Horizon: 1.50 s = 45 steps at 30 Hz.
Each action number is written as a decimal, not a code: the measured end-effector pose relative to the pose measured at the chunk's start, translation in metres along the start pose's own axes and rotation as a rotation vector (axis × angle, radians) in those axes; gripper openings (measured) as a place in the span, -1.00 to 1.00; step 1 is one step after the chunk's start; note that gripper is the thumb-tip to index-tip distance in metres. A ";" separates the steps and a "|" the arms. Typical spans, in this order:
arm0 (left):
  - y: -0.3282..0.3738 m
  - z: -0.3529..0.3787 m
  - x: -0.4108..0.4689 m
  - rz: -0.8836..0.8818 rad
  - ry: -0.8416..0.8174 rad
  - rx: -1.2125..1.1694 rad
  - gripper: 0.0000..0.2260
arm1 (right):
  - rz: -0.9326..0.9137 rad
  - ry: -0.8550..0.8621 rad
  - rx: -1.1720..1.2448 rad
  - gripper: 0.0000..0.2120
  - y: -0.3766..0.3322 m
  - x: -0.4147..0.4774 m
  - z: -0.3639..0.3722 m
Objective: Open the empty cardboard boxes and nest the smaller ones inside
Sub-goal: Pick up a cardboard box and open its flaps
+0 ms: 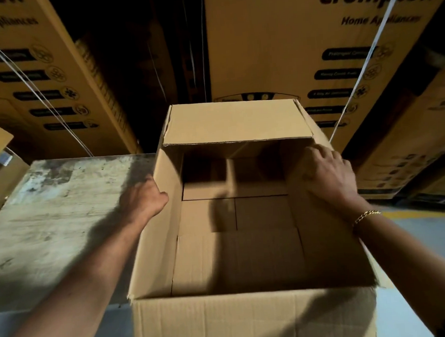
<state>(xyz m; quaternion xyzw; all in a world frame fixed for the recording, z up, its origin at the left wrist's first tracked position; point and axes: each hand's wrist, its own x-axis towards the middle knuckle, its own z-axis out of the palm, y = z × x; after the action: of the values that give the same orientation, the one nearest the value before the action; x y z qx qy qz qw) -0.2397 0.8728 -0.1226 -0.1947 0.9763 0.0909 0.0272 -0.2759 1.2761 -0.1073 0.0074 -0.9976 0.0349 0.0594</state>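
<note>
Cardboard box (251, 320), large and plain, sits centre in the head view with its top open. It overhangs the right edge of a worn wooden table (62, 204). The far flap (236, 122) stands up, tilted slightly inward.

The box floor shows flat cardboard panels with seams between them, and I cannot tell whether they are bottom flaps or something lying inside.

Left hand (145, 196) is against the outside of the left wall near its top edge, thumb side touching the cardboard. It is motion-blurred, so I cannot tell how the fingers lie.

Right hand (327, 173) lies on the right flap (321, 230), palm down, with the fingers spread and slightly bent, pressing on it and not pinching. A gold chain bracelet (366, 215) is on that wrist.

Behind are tall printed cartons (274, 48) marked "Crompton Home Appliances", bound with white straps (364, 71). At lower right is grey floor (415, 237) with a yellow line.
</note>
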 end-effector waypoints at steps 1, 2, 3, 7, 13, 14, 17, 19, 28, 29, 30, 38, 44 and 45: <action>0.002 -0.002 0.006 -0.003 -0.014 -0.015 -0.64 | -0.093 0.081 -0.018 -0.44 -0.014 0.002 0.000; 0.004 -0.005 0.013 -0.007 -0.022 -0.038 -0.63 | -0.168 0.094 -0.017 -0.49 -0.030 0.006 0.003; 0.007 -0.007 0.018 -0.018 -0.032 -0.063 -0.64 | -0.218 0.033 0.007 -0.50 -0.045 0.010 0.007; 0.013 -0.005 0.037 -0.066 -0.081 -0.199 -0.67 | -0.144 -0.397 0.053 -0.18 -0.082 0.041 0.044; 0.002 0.010 0.050 -0.055 -0.069 -0.213 -0.53 | -0.091 -0.033 -0.068 -0.21 -0.083 0.126 0.015; 0.001 0.014 0.052 -0.049 -0.077 -0.231 -0.50 | -0.081 -0.003 -0.036 -0.15 -0.080 0.148 0.007; -0.003 0.019 0.055 -0.020 -0.091 -0.268 -0.45 | -0.021 0.028 0.040 -0.12 -0.072 0.205 -0.007; -0.006 0.019 0.057 0.001 -0.093 -0.269 -0.53 | 0.045 -0.014 0.067 -0.15 -0.066 0.231 -0.005; -0.004 0.020 0.057 0.043 -0.094 -0.205 -0.57 | 0.354 -0.191 0.012 -0.22 -0.036 0.226 0.034; -0.004 0.019 0.056 0.043 -0.096 -0.201 -0.58 | 0.359 -0.195 0.008 -0.22 -0.035 0.224 0.032; -0.004 0.018 0.056 0.046 -0.090 -0.199 -0.61 | 0.358 -0.204 0.002 -0.22 -0.034 0.222 0.030; 0.001 0.014 0.053 -0.022 -0.083 -0.228 -0.55 | 0.373 -0.230 0.057 -0.37 -0.018 0.164 0.023; 0.009 0.002 0.039 -0.052 -0.073 -0.211 -0.54 | 0.360 -0.270 0.125 -0.33 0.001 0.080 0.014; 0.010 0.000 0.033 -0.050 -0.070 -0.225 -0.52 | 0.343 -0.278 0.145 -0.34 0.005 0.061 0.011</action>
<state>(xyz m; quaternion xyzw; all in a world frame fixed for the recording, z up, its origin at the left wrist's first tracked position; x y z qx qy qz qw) -0.2742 0.8690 -0.1235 -0.2175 0.9531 0.2061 0.0417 -0.3383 1.2798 -0.1112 -0.1535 -0.9777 0.1148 -0.0862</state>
